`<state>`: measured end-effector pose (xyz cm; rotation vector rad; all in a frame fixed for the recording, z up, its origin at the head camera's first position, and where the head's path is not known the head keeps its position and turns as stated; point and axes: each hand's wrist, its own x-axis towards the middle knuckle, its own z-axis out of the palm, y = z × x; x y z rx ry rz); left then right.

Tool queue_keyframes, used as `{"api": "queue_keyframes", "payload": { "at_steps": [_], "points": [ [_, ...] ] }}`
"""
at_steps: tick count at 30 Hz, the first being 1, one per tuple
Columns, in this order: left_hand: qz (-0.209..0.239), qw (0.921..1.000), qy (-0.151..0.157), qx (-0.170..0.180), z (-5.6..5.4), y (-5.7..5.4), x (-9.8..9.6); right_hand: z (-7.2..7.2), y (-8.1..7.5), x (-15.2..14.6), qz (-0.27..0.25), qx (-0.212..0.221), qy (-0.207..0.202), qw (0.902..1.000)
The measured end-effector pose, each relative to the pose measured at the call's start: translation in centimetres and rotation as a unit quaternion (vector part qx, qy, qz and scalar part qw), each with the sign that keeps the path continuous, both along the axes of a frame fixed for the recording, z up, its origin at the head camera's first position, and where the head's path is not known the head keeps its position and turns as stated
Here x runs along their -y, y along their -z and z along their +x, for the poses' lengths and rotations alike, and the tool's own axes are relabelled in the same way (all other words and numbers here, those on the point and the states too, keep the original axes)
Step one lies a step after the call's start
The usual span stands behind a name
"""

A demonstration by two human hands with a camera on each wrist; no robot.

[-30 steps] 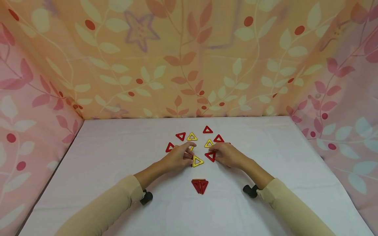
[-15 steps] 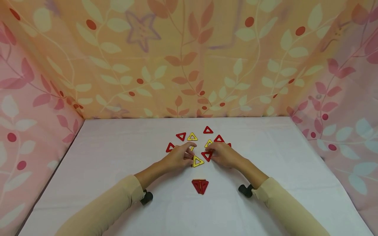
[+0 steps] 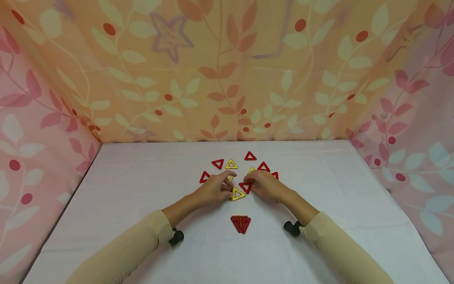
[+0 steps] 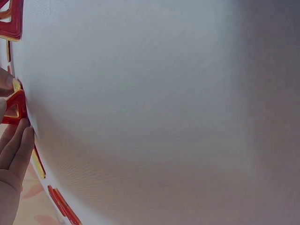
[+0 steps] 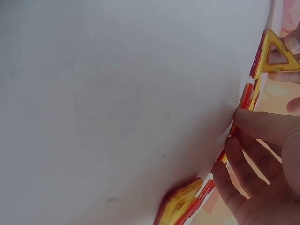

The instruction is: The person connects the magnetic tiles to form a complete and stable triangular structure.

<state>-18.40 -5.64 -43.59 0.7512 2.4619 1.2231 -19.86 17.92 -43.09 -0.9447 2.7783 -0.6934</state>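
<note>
My left hand holds a yellow triangular magnetic tile, tilted up off the table between thumb and fingers. A red tile beside it shows in the left wrist view. Close by on the right, my right hand grips a red triangular magnetic tile low at the tabletop, by its fingertips. The two tiles almost meet; whether they touch, I cannot tell. Another yellow tile is partly covered by the right hand, and one more lies behind the left fingers.
Beyond the hands lie a yellow tile and several red tiles, among them a red tile farthest back. Nearer the person stands a joined red tile shape. Patterned cloth walls the white table's back and sides.
My right hand has slid left with the red tile, closing the distance to the yellow tile. My left hand has stayed in place.
</note>
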Motion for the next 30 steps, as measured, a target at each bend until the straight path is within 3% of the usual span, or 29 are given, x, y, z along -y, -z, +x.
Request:
{"api": "queue_keyframes", "payload": {
  "at_steps": [16, 30],
  "points": [
    [0.0, 1.0, 0.0, -0.001, 0.1, -0.1, 0.0, 0.1, 0.2, 0.2, -0.018, 0.015, 0.003, 0.9997],
    [0.007, 1.0, 0.001, -0.005, 0.1, 0.0, 0.0, 0.7, -0.1, 1.2, -0.025, 0.001, 0.013, 0.9996]
  ]
}}
